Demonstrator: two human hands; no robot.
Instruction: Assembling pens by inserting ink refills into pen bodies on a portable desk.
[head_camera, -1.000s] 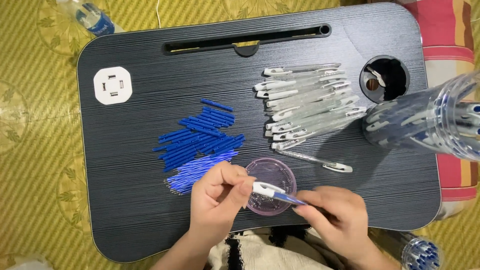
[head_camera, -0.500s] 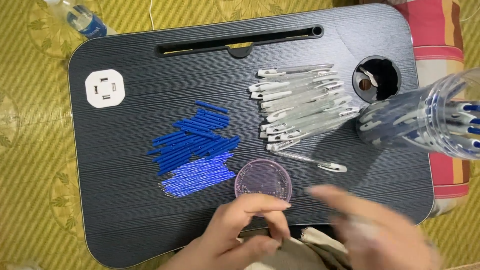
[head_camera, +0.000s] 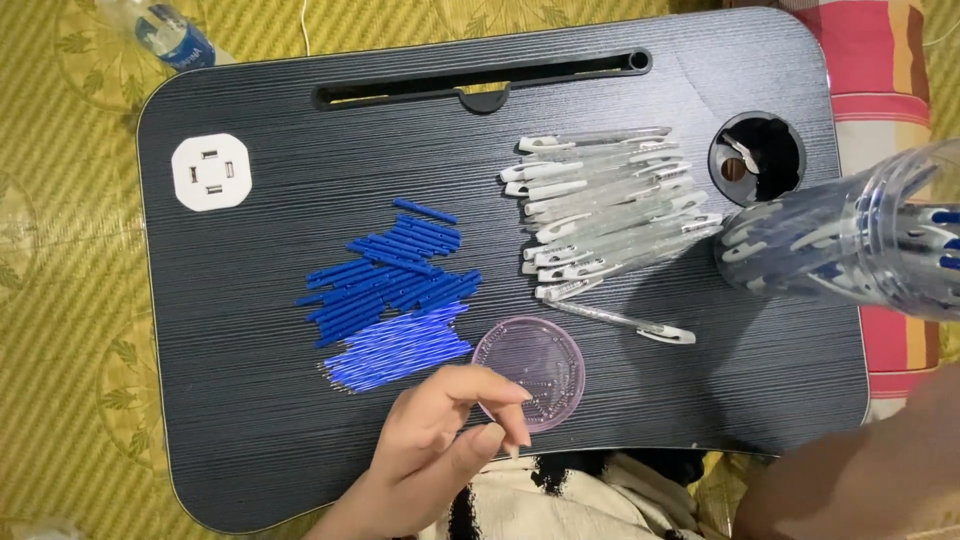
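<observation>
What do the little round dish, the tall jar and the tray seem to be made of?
The dish looks like thin clear plastic with a pink-purple tint; the tray's grain shows through it. The jar seems clear, glossy plastic, though glass can't be ruled out: pens inside are visible and it catches highlights. The tray looks like board with a dark, matt, wood-grain laminate, fine lines running across.

Soft, even indoor light falls from above on the dark desk, which shows a faint sheen along its grain but no hard glare. Shadows are short and pale. The middle is sharp. At the desk's right edge the clear plastic jar is near the lens, out of focus, with dull highlights. The right forearm at the lower right corner is blurred.
</observation>
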